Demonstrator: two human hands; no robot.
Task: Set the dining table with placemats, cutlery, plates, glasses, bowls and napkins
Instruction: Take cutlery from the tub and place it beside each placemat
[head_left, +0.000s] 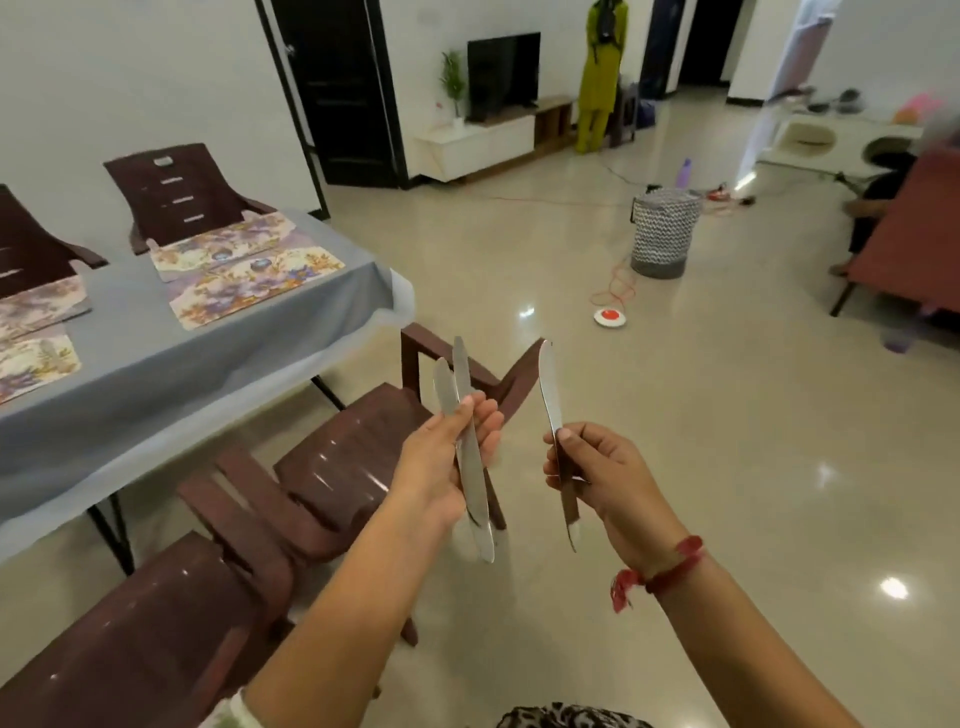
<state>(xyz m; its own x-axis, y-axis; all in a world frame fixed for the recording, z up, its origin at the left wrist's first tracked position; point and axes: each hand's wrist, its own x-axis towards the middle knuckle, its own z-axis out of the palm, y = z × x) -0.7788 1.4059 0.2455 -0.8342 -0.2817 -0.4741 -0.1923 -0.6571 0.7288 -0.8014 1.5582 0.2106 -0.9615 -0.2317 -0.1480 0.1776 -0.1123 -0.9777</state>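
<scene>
My left hand (444, 457) grips two or three steel table knives (470, 467) in a loose bundle, held upright over the floor beside the table. My right hand (597, 470) pinches a single steel knife (553, 410) by its middle, blade end up. The dining table (156, 384) with a grey cloth stands to the left. Floral placemats lie on it: a pair at the far end (244, 270) and others at the left edge (36, 332). No plates or glasses show on the table.
Dark brown plastic chairs stand at the table's near side (332, 467) and far side (182, 192). A patterned basket (662, 234), a red-and-white disc (610, 317) and cables lie on the glossy floor. A person in green (602, 78) stands by the TV unit.
</scene>
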